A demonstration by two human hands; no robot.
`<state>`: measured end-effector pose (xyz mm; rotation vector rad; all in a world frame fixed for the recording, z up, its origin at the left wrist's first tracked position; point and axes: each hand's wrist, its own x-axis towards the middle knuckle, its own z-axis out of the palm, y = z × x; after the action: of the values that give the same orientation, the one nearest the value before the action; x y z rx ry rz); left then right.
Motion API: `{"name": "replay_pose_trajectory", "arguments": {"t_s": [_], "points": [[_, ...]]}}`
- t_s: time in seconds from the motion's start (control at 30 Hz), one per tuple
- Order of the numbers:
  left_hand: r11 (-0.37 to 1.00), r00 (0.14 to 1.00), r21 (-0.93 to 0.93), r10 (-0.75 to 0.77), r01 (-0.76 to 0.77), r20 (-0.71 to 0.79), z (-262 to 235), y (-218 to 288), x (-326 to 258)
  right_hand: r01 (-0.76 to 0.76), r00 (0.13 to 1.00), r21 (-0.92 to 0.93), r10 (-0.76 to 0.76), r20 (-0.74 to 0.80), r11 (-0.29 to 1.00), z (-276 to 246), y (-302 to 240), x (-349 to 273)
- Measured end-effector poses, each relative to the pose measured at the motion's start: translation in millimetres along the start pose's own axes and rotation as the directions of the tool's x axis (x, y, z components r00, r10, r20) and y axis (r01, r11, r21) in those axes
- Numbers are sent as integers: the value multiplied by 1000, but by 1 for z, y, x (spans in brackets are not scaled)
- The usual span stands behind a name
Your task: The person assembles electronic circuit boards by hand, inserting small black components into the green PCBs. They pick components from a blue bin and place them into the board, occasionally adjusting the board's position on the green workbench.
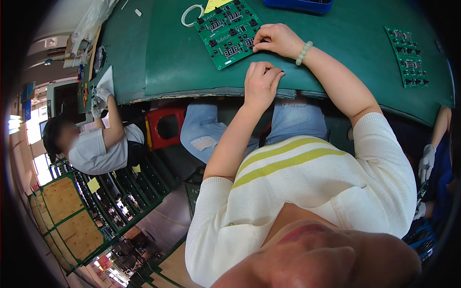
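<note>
The fingers [263,44] of the right hand [278,41] are pinched at the edge of the green circuit board [229,30] on the worktop [158,62], the left hand [261,81] curled, contents indiscernible, with insertion judged under way.

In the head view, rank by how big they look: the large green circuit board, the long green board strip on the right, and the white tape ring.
1. Large green circuit board, touched by the right hand.
2. Long green board strip, clearly smaller, though fisheye bending near the rim may shrink it.
3. White tape ring.
</note>
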<state>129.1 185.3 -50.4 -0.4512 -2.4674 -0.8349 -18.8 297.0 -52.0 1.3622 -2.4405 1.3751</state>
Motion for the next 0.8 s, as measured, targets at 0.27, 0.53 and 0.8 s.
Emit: {"name": "replay_pose_trajectory", "arguments": {"t_s": [0.27,0.53,0.8], "points": [[999,996,-41,-31,28,-84,1,-2,-1,-46,999,-151,45,-16,987,-3,-12,-3],[982,941,-35,-190,187,-280,-14,-33,10,-128,990,-215,137,26,968,-5,-21,-3],[978,922,0,-197,209,-333,-15,-39,16,4,998,-411,-26,-48,911,6,-30,-12]]}}
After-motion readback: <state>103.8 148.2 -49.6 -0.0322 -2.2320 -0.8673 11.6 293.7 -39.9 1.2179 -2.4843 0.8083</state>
